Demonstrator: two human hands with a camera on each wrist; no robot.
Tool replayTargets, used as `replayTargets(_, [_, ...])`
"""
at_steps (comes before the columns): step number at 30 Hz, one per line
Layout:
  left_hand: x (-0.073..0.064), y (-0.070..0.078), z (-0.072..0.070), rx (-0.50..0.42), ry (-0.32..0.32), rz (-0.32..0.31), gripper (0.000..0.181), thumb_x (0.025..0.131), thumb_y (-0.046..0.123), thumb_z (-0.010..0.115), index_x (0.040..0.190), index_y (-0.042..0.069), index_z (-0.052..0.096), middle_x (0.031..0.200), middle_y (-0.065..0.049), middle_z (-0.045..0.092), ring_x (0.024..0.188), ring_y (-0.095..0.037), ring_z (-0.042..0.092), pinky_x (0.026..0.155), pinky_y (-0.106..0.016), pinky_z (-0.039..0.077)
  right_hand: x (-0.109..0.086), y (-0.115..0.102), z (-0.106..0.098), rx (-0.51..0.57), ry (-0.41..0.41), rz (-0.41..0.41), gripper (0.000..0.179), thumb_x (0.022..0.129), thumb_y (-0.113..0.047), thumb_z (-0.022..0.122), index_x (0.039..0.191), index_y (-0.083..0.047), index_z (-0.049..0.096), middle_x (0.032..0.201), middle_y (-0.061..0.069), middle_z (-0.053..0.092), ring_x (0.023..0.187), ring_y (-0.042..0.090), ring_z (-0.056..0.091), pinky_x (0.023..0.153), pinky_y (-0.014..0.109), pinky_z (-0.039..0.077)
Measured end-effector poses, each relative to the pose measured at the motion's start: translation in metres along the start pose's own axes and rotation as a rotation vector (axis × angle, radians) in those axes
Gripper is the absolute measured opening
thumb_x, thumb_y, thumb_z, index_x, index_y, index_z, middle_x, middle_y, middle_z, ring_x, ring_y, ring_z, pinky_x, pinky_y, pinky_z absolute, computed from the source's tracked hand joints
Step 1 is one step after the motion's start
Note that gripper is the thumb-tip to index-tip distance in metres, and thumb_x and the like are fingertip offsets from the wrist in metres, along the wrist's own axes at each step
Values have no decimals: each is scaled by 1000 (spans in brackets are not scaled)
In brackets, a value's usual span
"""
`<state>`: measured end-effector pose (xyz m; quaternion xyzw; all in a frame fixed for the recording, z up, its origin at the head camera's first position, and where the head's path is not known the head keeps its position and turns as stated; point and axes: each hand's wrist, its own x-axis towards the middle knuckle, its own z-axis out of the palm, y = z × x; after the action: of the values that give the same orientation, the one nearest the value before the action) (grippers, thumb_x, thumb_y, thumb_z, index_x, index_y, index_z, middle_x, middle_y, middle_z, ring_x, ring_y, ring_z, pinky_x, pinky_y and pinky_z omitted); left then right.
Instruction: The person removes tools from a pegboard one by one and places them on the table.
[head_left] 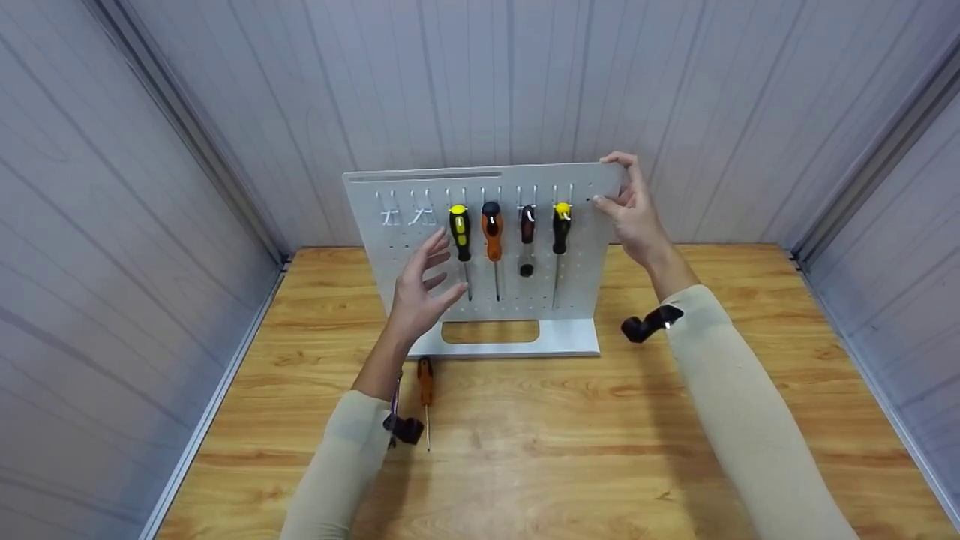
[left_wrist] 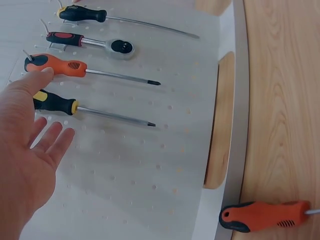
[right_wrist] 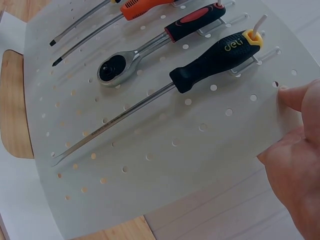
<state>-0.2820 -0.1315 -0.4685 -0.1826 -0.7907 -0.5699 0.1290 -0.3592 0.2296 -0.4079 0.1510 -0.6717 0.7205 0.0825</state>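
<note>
A pale pegboard stands upright on the table, with four-sided base flat on the wood. My right hand grips its upper right corner, thumb on the front face and fingers over the top edge. From its hooks hang a yellow-and-black screwdriver, an orange-and-black screwdriver, a ratchet wrench and a long-shafted black screwdriver with a yellow end. My left hand is held with spread fingers before the board's left part, holding nothing. In the left wrist view its thumb overlaps the orange handle.
An orange-handled screwdriver lies on the wooden table in front of the base, beside the left forearm. Wire hooks stick out at the board's upper left. Panelled walls enclose the table at the back and sides.
</note>
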Motion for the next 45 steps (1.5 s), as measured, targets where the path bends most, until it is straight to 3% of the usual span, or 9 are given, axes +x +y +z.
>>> replayTargets(28, [30,2,19,1,47,-16,92,100,2,83,177,17,34,159,-23,54,147,-41,64,124,-55,57,1,-1,1,11,0,-10,54,110,14,50,141,-30,52,139,0,55,127,22,58,106,37,49])
replayTargets(38, [36,2,18,-3,61,30,83,100,-2,81,171,12,40,149,-25,58,141,-41,68,124,-50,58,1,0,5,-2,-4,-41,53,109,15,52,140,-28,55,139,-1,54,125,21,59,103,33,52])
replayTargets(45, [39,0,17,31,91,51,76,100,-5,79,166,12,45,140,-25,63,129,-40,73,115,-52,64,1,-1,6,2,1,-41,54,109,15,52,139,-29,56,139,-1,53,125,22,60,103,34,52])
